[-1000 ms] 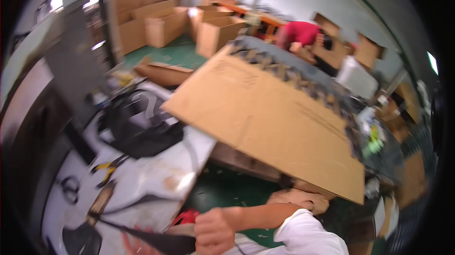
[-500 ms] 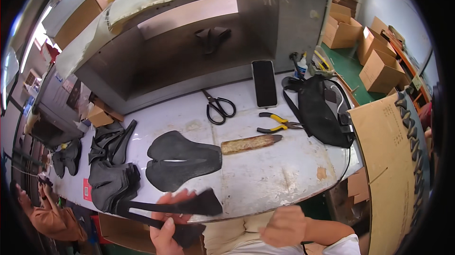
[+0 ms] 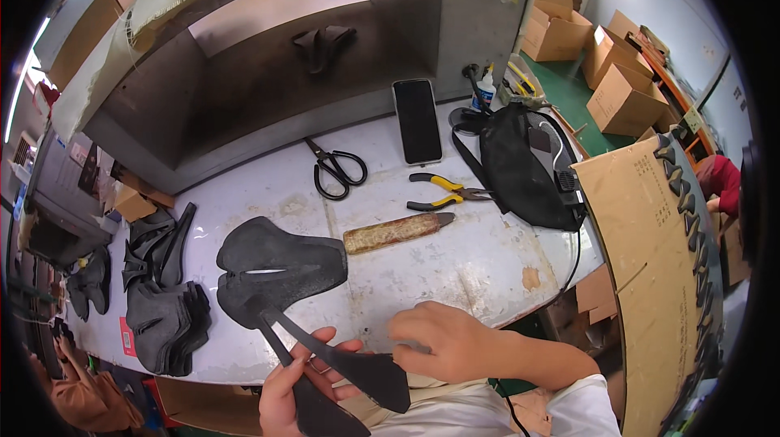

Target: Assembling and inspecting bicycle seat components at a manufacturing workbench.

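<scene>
My left hand [image 3: 284, 392], at the lower edge, pinches a thin black forked piece [image 3: 366, 372] with two broad flared ends; its thumb is in front and its fingers show in the gap between the arms. The piece's narrow joined end overlaps the near edge of a flat black saddle-shaped piece with a slot [image 3: 284, 258] on the table. Close beside one flared end is my right hand [image 3: 439, 343], its fingers curled in and their tips hidden. A worn wooden-handled tool with a dark tip [image 3: 394, 234] lies just beyond.
Black-handled scissors [image 3: 337, 173], yellow-black pliers [image 3: 443, 192], a phone [image 3: 417, 122] and a black bag [image 3: 524, 169] lie farther back. Stacked black pieces [image 3: 169, 327] stand at left. A grey metal hood [image 3: 244, 104] closes off the back. Cardboard [image 3: 642, 250] borders the right side.
The forked piece has swung from lying sideways to pointing away from me, its joined end now over the saddle-shaped piece. My right hand has come left, close to it. The whole view has shifted.
</scene>
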Demonstrator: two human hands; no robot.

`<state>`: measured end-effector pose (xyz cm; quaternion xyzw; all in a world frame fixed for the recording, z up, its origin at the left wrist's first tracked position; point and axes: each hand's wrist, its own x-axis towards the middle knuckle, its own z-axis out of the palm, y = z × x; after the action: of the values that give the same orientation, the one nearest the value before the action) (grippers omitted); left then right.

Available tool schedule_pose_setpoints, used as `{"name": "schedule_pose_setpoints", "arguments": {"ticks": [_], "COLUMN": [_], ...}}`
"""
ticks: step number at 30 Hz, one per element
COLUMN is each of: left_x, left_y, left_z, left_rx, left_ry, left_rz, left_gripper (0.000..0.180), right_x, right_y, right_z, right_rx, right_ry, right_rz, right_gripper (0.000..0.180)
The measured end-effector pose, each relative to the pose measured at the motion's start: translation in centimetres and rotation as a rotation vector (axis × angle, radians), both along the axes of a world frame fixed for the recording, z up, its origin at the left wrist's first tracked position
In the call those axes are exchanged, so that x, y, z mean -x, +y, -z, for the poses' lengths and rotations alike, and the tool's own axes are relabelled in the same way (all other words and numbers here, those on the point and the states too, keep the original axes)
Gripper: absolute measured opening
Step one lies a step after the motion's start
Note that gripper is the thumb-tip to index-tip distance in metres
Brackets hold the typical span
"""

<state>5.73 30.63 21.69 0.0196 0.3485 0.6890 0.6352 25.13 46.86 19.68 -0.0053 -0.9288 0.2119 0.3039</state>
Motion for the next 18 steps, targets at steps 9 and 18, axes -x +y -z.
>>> {"name": "schedule_pose_setpoints", "arguments": {"ticks": [9, 18], "left_x": [-0.6, -4.3], "left_y": [-0.8, 3.7], "left_z": [-1.5, 4.5], "left_rx": [-0.025, 0.182], "left_ry": [0.654, 2.214], "left_rz": [-0.173, 0.564], "left_gripper": [0.061, 0.087], "right_x": [-7.8, -25.8], "right_y": [-2.3, -6.5], "right_z": [1.2, 11.9], "right_rx": [0.451, 1.798], "right_ry": [0.072, 0.001], "right_rz": [0.461, 0.899], "right_gripper": [0.009, 0.023]}}
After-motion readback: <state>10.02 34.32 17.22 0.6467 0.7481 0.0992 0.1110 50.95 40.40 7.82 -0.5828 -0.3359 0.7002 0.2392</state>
